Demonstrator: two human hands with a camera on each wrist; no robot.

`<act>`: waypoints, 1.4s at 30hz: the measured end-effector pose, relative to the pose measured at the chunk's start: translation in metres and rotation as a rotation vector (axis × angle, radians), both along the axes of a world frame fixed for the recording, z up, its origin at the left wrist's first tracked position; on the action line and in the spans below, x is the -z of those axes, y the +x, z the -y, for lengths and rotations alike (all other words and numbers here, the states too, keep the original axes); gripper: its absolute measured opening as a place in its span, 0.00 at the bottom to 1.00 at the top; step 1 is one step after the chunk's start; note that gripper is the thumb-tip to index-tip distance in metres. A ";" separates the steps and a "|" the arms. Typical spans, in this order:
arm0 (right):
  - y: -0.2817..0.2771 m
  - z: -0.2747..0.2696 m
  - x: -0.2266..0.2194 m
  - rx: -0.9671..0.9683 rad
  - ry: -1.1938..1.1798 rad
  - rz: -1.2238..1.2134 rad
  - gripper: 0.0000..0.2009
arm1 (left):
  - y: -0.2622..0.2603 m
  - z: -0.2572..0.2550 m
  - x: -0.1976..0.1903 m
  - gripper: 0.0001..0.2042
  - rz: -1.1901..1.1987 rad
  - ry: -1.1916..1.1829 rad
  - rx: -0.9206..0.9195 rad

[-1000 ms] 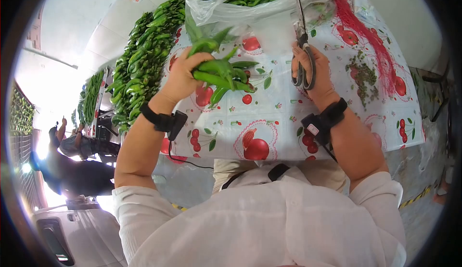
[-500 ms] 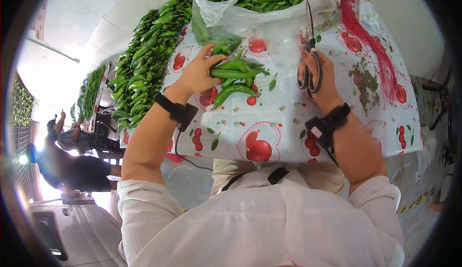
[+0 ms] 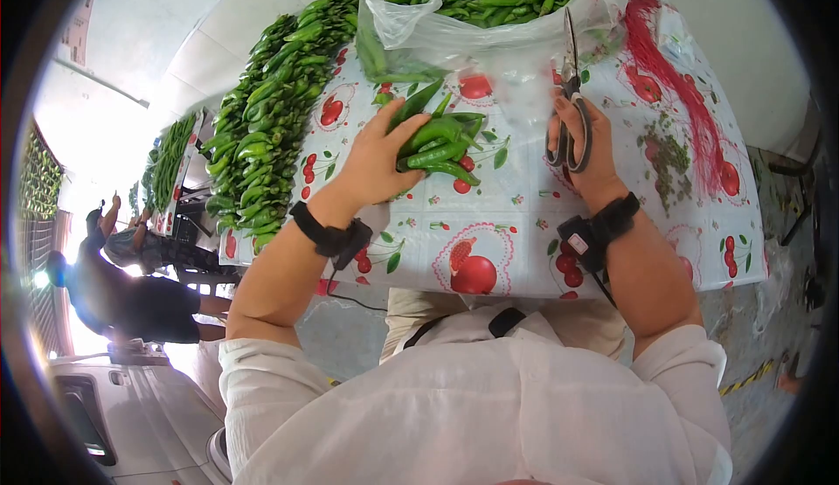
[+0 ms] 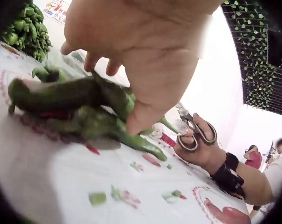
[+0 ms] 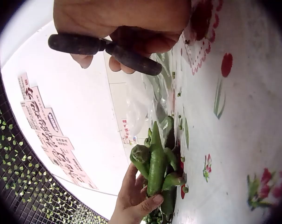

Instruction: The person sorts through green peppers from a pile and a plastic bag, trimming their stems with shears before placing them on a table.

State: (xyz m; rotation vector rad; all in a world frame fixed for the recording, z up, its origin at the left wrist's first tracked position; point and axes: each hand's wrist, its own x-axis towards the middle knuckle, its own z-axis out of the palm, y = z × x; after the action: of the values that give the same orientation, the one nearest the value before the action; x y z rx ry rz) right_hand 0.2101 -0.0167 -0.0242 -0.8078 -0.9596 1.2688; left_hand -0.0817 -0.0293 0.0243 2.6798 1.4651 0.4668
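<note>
Head view: the fingers of the left hand [image 3: 377, 157] are curled round a bunch of green peppers [image 3: 443, 142], low over the worktop [image 3: 542, 232]; the right hand [image 3: 596, 146] grips the scissors [image 3: 572, 85] by their handles, blades pointing away from the wearer. Patterned cloth shows between the hands and from them down to the near edge, leaving side-to-side room. Beyond the bunch, the rim of the clear bag [image 3: 476, 45] closes off the far side; a long pile of peppers [image 3: 271, 109] lines the left edge, and red string [image 3: 675, 65] and green scraps [image 3: 667, 163] lie toward the right edge. Count: one pair of scissors, one bag, one long pile, one bundle of string, one patch of scraps; the held bunch has at least four peppers, overlaps hiding the exact number.
</note>
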 end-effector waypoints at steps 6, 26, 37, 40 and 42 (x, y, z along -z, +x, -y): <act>-0.001 -0.001 0.003 0.014 0.034 0.000 0.15 | 0.024 0.026 0.012 0.39 -0.209 0.182 -0.044; 0.002 -0.001 0.001 0.009 -0.044 -0.103 0.11 | 0.038 -0.045 -0.023 0.44 -0.602 0.016 -0.050; 0.003 -0.004 0.002 0.017 -0.128 -0.252 0.12 | 0.143 -0.176 -0.097 0.22 -0.061 0.050 0.032; 0.004 -0.004 0.003 0.008 -0.122 -0.227 0.13 | 0.183 -0.227 -0.074 0.25 -0.144 0.086 -0.020; 0.004 -0.004 0.003 0.000 -0.113 -0.240 0.14 | 0.203 -0.244 -0.060 0.29 -0.247 0.023 -0.107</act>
State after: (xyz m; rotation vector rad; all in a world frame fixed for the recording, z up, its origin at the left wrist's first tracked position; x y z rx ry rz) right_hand 0.2139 -0.0126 -0.0273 -0.7224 -0.7001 1.3942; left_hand 0.1212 0.2150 0.0838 2.7695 1.6795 0.1608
